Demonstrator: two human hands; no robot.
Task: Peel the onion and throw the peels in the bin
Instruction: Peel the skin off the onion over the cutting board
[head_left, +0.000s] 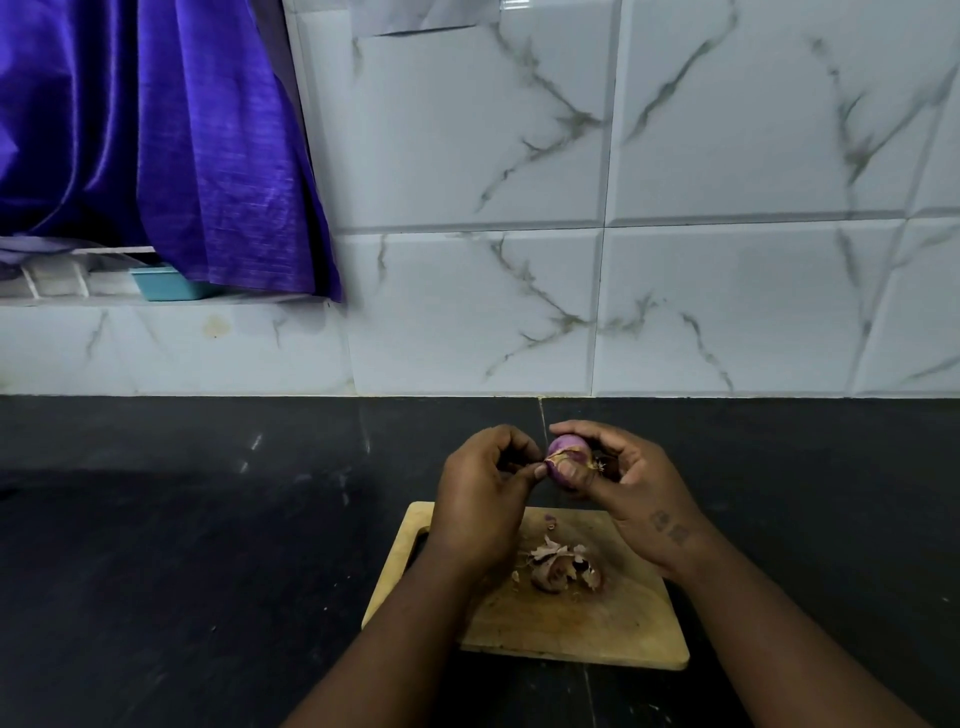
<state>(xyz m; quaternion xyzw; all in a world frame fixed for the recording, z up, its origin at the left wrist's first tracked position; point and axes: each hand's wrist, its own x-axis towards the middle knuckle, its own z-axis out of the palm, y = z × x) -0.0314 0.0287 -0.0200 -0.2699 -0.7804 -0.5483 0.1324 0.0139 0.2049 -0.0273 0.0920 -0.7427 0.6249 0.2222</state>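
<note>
A small purple onion (567, 451) is held above the far edge of the wooden cutting board (582, 623). My right hand (631, 488) wraps around it, thumb across its front. My left hand (485, 493) pinches a strip of dry skin at the onion's left side between thumb and fingers. A heap of brown and purple peels (561, 569) lies on the board below my hands. No bin is in view.
The board rests on a dark stone counter (208, 545) that runs left and right. A white marble-tiled wall (623, 260) stands behind it. A purple curtain (182, 145) hangs at the upper left over a ledge with a teal tray (166, 285).
</note>
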